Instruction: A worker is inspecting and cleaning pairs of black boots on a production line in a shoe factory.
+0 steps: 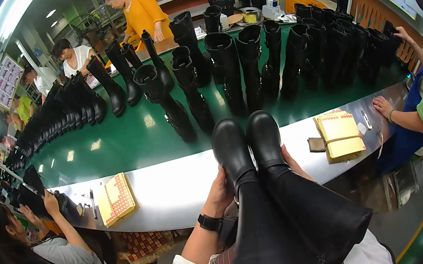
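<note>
A pair of tall black boots point(272, 193) lies side by side in front of me, toes pointing away and wide shaft openings toward me. My left hand point(219, 192) is closed along the outer side of the left boot near its ankle, the wrist wearing a dark watch. On the other side, my right hand point(293, 164) grips the right boot near its ankle; most of its fingers are hidden behind the boot. The toes reach over the metal ledge point(176, 189) of the bench, close to the green belt point(123, 143).
Many black boots point(224, 62) stand along the belt. Yellow card stacks lie on the ledge, one left point(117, 199), one right point(341, 134) beside a small dark block point(317, 144). A co-worker point(62, 245) handles a boot at left; another's hand point(381, 107) rests on the ledge at right.
</note>
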The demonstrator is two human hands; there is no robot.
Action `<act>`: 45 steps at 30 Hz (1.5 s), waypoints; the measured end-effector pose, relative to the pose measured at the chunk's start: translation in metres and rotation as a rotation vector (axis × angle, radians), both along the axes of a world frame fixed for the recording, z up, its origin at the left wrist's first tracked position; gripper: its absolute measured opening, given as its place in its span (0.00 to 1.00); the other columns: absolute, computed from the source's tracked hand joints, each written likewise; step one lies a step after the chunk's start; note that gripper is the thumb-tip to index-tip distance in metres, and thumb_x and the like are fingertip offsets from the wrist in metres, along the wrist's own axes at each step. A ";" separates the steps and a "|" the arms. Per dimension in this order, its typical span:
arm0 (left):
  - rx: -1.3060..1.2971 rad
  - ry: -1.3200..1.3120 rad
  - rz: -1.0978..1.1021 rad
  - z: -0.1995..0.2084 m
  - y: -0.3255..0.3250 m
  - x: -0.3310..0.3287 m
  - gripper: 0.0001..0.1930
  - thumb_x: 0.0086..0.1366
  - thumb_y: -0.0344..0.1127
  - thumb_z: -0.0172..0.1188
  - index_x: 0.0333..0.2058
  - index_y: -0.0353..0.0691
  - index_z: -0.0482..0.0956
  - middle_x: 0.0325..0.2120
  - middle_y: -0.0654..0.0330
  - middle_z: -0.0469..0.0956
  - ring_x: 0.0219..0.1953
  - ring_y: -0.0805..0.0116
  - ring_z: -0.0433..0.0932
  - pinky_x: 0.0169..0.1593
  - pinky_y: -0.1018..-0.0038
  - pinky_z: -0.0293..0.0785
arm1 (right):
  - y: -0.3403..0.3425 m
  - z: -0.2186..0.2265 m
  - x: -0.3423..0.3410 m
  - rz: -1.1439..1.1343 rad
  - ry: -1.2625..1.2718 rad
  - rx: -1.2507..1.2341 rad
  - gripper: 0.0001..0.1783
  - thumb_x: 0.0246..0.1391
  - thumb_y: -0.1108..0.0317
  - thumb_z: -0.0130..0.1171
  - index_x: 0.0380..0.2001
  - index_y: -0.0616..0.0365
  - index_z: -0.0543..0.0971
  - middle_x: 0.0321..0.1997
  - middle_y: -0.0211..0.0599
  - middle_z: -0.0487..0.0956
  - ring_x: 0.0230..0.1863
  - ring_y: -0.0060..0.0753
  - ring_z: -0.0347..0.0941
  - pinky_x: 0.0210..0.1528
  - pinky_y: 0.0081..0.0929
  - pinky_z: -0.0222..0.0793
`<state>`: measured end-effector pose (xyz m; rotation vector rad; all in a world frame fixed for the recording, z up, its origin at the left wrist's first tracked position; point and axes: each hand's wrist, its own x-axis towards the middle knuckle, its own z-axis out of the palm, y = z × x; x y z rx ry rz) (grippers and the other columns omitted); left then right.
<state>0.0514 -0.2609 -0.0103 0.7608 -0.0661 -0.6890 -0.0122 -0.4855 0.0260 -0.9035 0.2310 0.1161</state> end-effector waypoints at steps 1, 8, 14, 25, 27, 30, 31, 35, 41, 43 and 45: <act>-0.083 0.052 -0.066 -0.010 0.000 0.007 0.32 0.72 0.58 0.46 0.65 0.41 0.62 0.61 0.58 0.69 0.62 0.65 0.68 0.65 0.66 0.64 | 0.001 0.002 -0.001 0.014 0.022 0.072 0.34 0.70 0.45 0.38 0.66 0.61 0.62 0.66 0.39 0.68 0.65 0.33 0.65 0.65 0.29 0.63; -0.271 0.102 -0.051 -0.003 0.006 0.011 0.34 0.73 0.59 0.39 0.64 0.35 0.62 0.62 0.49 0.67 0.63 0.57 0.67 0.65 0.60 0.65 | -0.015 0.010 0.009 0.352 -0.149 0.328 0.28 0.72 0.51 0.38 0.62 0.61 0.67 0.58 0.44 0.75 0.57 0.39 0.74 0.63 0.40 0.69; -0.606 0.242 -0.006 0.043 0.007 -0.008 0.32 0.74 0.54 0.40 0.64 0.32 0.60 0.63 0.43 0.63 0.65 0.45 0.64 0.68 0.51 0.61 | -0.019 0.006 -0.009 0.185 -0.096 0.595 0.28 0.67 0.52 0.47 0.65 0.56 0.65 0.65 0.44 0.70 0.66 0.43 0.67 0.67 0.48 0.62; -0.297 0.085 0.213 0.046 0.012 -0.018 0.34 0.69 0.62 0.47 0.64 0.44 0.63 0.60 0.53 0.69 0.63 0.56 0.68 0.65 0.56 0.66 | 0.006 0.034 -0.017 -0.082 -0.025 0.380 0.28 0.68 0.49 0.48 0.63 0.53 0.65 0.63 0.37 0.70 0.62 0.38 0.68 0.65 0.42 0.63; -0.223 0.090 0.231 0.048 0.010 -0.019 0.34 0.69 0.62 0.46 0.65 0.45 0.62 0.61 0.55 0.69 0.64 0.56 0.67 0.66 0.55 0.64 | 0.003 0.028 -0.019 -0.038 -0.062 0.356 0.28 0.68 0.49 0.47 0.64 0.53 0.64 0.65 0.38 0.69 0.63 0.38 0.67 0.65 0.42 0.63; -0.146 0.097 0.218 0.038 0.012 -0.020 0.35 0.69 0.62 0.45 0.66 0.45 0.61 0.63 0.56 0.67 0.64 0.57 0.66 0.68 0.55 0.61 | -0.001 0.017 -0.019 0.034 -0.101 0.332 0.30 0.68 0.48 0.45 0.66 0.54 0.63 0.67 0.40 0.67 0.66 0.41 0.65 0.68 0.44 0.59; -0.153 0.055 0.204 0.036 0.012 -0.016 0.35 0.69 0.63 0.45 0.66 0.45 0.60 0.63 0.57 0.67 0.65 0.58 0.66 0.68 0.55 0.60 | -0.002 0.016 -0.015 0.058 -0.131 0.335 0.31 0.68 0.47 0.44 0.66 0.54 0.62 0.68 0.40 0.67 0.68 0.42 0.64 0.70 0.45 0.57; -0.131 0.032 0.207 0.042 0.016 -0.017 0.36 0.68 0.63 0.46 0.66 0.45 0.60 0.64 0.58 0.66 0.65 0.59 0.65 0.68 0.56 0.60 | 0.008 0.018 -0.014 0.044 -0.079 0.344 0.33 0.66 0.49 0.48 0.68 0.53 0.61 0.70 0.39 0.65 0.70 0.43 0.61 0.72 0.48 0.53; -0.167 0.028 0.172 0.034 0.027 -0.013 0.37 0.67 0.63 0.46 0.66 0.45 0.59 0.63 0.58 0.66 0.64 0.60 0.66 0.69 0.56 0.60 | 0.017 0.009 -0.011 0.124 -0.211 0.336 0.37 0.63 0.48 0.54 0.67 0.56 0.60 0.69 0.40 0.66 0.70 0.42 0.59 0.72 0.45 0.51; -0.156 -0.014 0.147 0.035 0.031 -0.013 0.38 0.67 0.64 0.47 0.66 0.45 0.60 0.63 0.57 0.66 0.64 0.59 0.67 0.68 0.57 0.60 | 0.018 0.005 -0.012 0.147 -0.231 0.341 0.36 0.63 0.48 0.53 0.67 0.57 0.60 0.69 0.40 0.66 0.70 0.43 0.59 0.72 0.45 0.51; -0.252 -0.016 0.035 0.035 0.035 -0.013 0.38 0.66 0.65 0.49 0.66 0.45 0.61 0.63 0.57 0.66 0.64 0.59 0.67 0.69 0.57 0.60 | 0.018 0.000 -0.013 0.186 -0.234 0.290 0.41 0.61 0.48 0.57 0.69 0.58 0.57 0.68 0.42 0.65 0.71 0.43 0.58 0.72 0.45 0.51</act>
